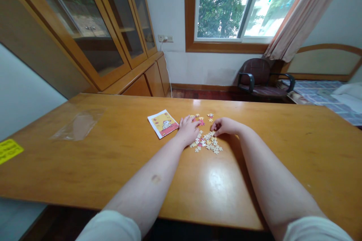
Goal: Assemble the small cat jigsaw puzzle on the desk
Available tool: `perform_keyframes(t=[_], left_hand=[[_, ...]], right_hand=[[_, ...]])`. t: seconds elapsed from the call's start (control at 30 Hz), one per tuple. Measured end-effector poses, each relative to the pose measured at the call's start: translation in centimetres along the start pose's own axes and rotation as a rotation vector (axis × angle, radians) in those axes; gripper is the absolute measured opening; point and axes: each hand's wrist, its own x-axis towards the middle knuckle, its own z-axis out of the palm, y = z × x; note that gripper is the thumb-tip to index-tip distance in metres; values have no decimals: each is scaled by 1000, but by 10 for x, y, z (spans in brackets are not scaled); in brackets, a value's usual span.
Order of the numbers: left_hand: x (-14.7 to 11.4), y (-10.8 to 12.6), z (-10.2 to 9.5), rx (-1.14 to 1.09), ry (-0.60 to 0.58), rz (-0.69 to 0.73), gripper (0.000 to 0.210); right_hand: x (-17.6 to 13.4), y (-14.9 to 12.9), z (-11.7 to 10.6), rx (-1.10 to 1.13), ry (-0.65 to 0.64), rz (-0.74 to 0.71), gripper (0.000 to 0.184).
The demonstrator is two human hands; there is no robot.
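Small jigsaw puzzle pieces (210, 141) lie in a loose heap on the wooden table (127, 150), many pale side up and a few pink or yellow. My left hand (189, 130) rests over the left side of the heap, its fingers spread and partly covering some pieces. At the heap's right edge, my right hand (223, 126) has its fingers curled with the tips close together by the pieces; anything between them is too small to make out. A picture card (163, 123) with a yellow and red cartoon print lies just left of my left hand.
A clear plastic bag (82, 125) lies on the table's left part, near a yellow label (10, 150) at the edge. Beyond the table stand a glass-door cabinet (121, 26), an office chair (260, 77) and a bed (325, 90).
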Motion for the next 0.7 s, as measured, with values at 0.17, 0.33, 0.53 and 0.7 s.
perform_keyframes(t=[0.17,0.33,0.53,0.7], left_hand=[[1,-2,2,-5,15,-1,41],[0,-2,2,-13,10,5,40],[1,-3,3,-19,21,8,40],[1,-2,3,-18,15,8,40]], right_hand=[[-2,-3,-1,-37,26,38,23],[0,4,0,96,117,38,19],[4,5,3,131,83,-10,27],[1,3,0,-41,34,14,21]])
